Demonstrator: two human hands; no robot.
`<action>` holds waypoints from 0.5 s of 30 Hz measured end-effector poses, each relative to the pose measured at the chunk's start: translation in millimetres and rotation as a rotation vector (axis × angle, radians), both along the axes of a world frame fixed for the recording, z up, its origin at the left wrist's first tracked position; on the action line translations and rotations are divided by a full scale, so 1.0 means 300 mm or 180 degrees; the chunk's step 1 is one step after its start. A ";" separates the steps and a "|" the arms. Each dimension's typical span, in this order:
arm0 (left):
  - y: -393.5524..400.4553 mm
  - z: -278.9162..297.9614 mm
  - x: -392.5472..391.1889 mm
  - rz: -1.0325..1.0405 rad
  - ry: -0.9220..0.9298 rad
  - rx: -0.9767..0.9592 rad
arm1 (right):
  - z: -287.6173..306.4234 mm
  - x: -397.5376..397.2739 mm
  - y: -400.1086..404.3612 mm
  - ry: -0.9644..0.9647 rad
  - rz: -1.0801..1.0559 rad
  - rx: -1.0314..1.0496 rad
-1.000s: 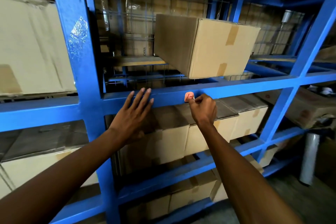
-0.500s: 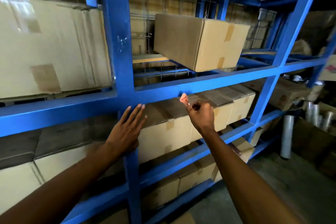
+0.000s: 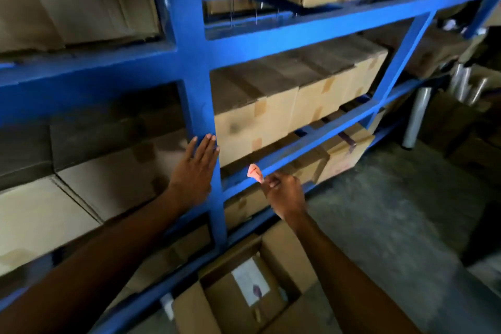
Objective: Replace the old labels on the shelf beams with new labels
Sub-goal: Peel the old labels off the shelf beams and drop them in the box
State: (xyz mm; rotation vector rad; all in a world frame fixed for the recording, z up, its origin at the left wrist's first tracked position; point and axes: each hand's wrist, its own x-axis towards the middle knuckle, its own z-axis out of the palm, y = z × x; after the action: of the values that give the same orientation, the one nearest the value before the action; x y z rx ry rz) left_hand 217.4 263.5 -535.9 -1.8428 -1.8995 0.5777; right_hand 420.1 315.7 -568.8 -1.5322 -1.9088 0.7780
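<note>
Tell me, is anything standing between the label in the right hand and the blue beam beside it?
Nothing visible does. The right hand pinches the pink label just in front of the blue beam, whose face looks bare there. The left hand rests on the upright post.

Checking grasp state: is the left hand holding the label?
No, the left hand lies flat and open against the blue upright, while the right hand pinches the pink label.

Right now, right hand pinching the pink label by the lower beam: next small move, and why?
Probably press the pink label flat onto the lower beam. The right hand pinches it by one edge, with the label curled and standing just in front of the beam face. The left hand lies flat on the blue upright, bracing. Whether the label already touches the beam can't be told.
</note>
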 end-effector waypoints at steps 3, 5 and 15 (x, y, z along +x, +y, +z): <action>0.013 -0.089 0.020 -0.0002 0.0008 -0.0206 | -0.174 0.036 -0.036 -0.0306 0.0050 -0.0477; 0.016 -0.133 0.024 0.0011 -0.0014 -0.0260 | -0.274 0.062 -0.061 -0.0598 0.0110 -0.0741; 0.043 -0.287 0.048 0.0119 0.0190 -0.0611 | -0.633 0.129 -0.113 -0.1354 0.0184 -0.1715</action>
State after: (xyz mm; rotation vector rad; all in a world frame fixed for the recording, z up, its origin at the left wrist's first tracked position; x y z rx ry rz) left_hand 231.9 276.2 -621.9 -1.8860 -1.9001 0.8443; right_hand 458.7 281.8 -758.8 -2.1101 -2.1614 1.1313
